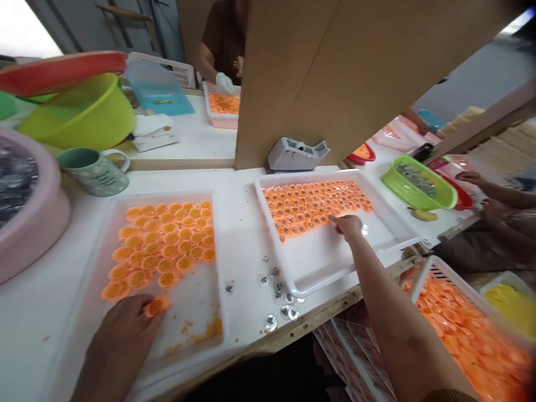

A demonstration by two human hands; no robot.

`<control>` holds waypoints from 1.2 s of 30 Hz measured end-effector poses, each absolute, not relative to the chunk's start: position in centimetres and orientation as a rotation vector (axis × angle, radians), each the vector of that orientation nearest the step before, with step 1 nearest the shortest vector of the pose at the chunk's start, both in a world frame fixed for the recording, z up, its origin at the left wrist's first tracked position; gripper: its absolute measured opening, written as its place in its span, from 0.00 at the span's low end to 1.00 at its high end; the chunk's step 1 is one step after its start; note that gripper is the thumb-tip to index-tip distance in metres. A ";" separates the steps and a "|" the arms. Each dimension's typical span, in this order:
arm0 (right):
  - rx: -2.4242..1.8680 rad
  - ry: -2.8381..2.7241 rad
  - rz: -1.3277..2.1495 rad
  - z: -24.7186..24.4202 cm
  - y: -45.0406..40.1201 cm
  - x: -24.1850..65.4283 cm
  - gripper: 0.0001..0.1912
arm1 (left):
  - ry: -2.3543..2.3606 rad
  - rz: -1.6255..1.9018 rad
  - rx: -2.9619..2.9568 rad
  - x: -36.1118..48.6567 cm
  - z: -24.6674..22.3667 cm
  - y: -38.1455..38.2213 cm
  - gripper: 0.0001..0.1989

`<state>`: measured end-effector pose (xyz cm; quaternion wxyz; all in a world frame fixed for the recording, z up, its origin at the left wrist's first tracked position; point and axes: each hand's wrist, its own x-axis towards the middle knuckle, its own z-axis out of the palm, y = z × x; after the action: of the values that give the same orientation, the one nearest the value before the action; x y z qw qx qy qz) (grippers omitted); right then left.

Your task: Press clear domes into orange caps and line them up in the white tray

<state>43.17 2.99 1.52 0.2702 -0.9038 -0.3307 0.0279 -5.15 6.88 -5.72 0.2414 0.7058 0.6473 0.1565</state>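
Between the thumb and fingers of my left hand (129, 324) is an orange cup (156, 305), held over the lower part of the left white tray (221, 279). Rows of orange cups (168, 240) with darker orange filling stand in that tray, and orange crumbs lie near its lower edge. My right hand (347, 224) reaches over the right white tray (318, 268), its fingertips at the lower edge of packed orange pieces (307, 206) with dark centres. Whether those fingers grip a piece is too small to tell. Several clear discs (280, 290) lie between the trays.
A mug (98, 173), a pink tub (37, 223) and a yellow-green basin (84, 114) stand at the left. Behind the right tray are a tape dispenser (297, 154) and a cardboard panel (301, 84). Other people work beyond. A crate of orange pieces (464, 329) sits lower right.
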 end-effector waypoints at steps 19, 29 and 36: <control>-1.767 -2.009 0.388 -8.0 -0.9 18.2 0.11 | 1.289 0.602 0.842 -0.5 -0.1 3.5 0.18; -1.637 -2.296 0.272 -7.0 -2.8 18.3 0.14 | 1.046 0.711 0.508 -1.1 -0.9 3.5 0.15; -1.589 -2.289 0.293 -6.7 -3.0 18.6 0.15 | 1.055 0.745 0.548 -0.3 -0.7 3.2 0.14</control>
<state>18.63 -2.98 -6.74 0.1692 -0.5589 -0.8053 0.1029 -0.34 3.24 -0.73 0.7638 0.2521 0.4854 0.3428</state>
